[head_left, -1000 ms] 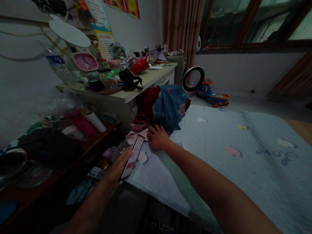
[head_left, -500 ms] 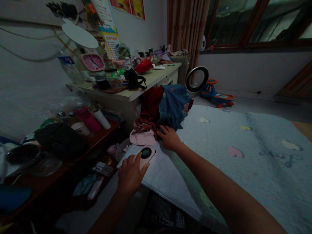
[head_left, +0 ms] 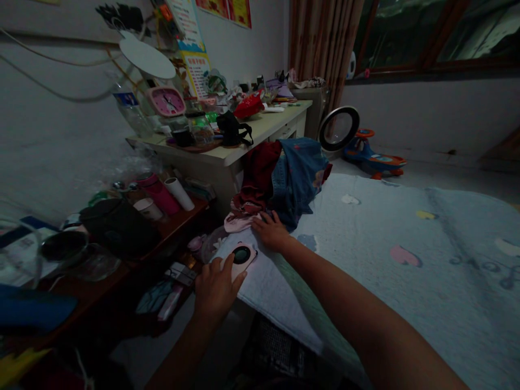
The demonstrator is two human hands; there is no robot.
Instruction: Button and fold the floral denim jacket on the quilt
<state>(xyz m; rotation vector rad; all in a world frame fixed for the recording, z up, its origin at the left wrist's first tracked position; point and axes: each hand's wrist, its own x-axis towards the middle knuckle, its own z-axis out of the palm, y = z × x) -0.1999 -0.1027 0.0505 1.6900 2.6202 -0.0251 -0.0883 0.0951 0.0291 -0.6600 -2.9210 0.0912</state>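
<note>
Head view: left hand (head_left: 217,284) pinches pink phone (head_left: 251,255), thumb one side, fingers other. Phone is low over bed corner, back up, big black round bit showing. Right hand (head_left: 271,232) on edge of clothes, fingers bit apart; cannot tell if they pinch cloth. Pink cloth (head_left: 239,222), dark red cloth (head_left: 258,170) and blue jean cloth (head_left: 294,173) heaped ahead, blocking way to desk (head_left: 270,120). Pink clock (head_left: 167,101) on desk. Low shelf at left: dark bag (head_left: 117,225), white cup (head_left: 147,209), pink bottle (head_left: 159,193). Blanket (head_left: 365,244) with hearts at right; ride-on toy (head_left: 376,160) beyond.
</note>
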